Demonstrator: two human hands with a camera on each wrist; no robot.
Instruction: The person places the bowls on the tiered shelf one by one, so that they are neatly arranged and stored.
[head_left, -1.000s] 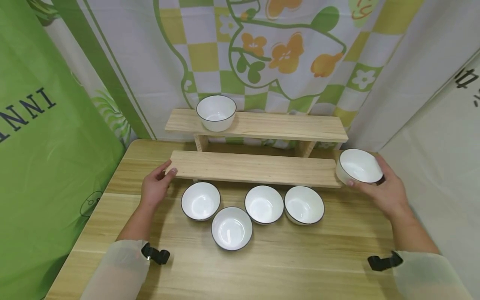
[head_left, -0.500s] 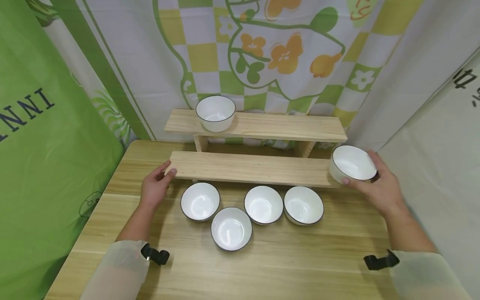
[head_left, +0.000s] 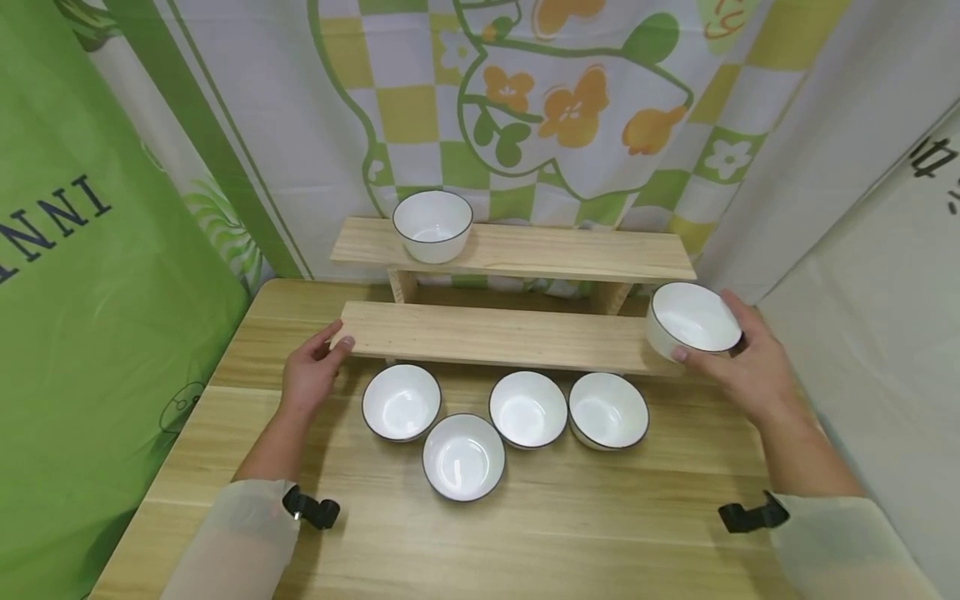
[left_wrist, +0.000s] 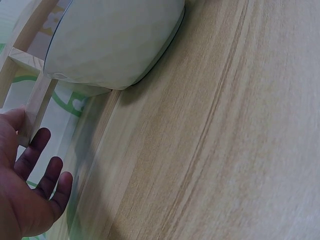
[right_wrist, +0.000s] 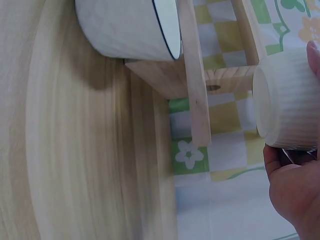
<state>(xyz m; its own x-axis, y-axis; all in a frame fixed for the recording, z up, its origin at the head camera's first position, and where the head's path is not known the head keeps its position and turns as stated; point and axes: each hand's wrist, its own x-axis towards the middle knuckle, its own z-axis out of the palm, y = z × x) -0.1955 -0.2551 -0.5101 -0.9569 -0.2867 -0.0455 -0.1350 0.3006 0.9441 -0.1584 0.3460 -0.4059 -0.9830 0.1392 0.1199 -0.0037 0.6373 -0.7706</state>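
Note:
A white bowl with a dark rim is gripped by my right hand, thumb on its near side and fingers round its right. In the right wrist view that bowl hangs in the air above the shelf's end. My left hand pinches the left end of the lower shelf board between thumb and index finger. The left wrist view shows the other fingers loosely bent below the board. A similar bowl sits on the upper shelf board, left of its middle.
Several white bowls stand on the wooden table in front of the shelf, among them a left one, a nearer one and a right one. A patterned curtain hangs close behind; a green cloth borders the left.
My right hand has carried its bowl left and slightly farther back, from beside the lower board's right end to over it. The left hand and the other bowls have stayed put.

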